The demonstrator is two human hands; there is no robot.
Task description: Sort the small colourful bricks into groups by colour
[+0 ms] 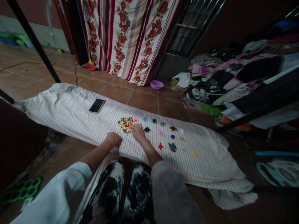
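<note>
A mixed pile of small bead-like pieces (125,123) in red, yellow, green and white lies on a striped cloth (77,102). My right hand (138,132) is at the pile's right edge, fingers drawn together and touching the pieces; what they pinch is too small to make out. Just below and left of the pile, my left hand (113,139) rests on the cloth, curled closed, its fingertips hidden. Right of my right hand lie small single-colour groups, among them a black group (147,129), a red group (160,146), a dark grey group (172,147) and a yellow group (195,153).
A phone (97,105) lies on the cloth to the left. Beyond, on the tiled floor, are a purple basin (156,84) and a red broom (90,66) by a floral curtain (130,37). Heaped clothes (224,71) stand at right. Black poles (37,43) flank the cloth-covered surface.
</note>
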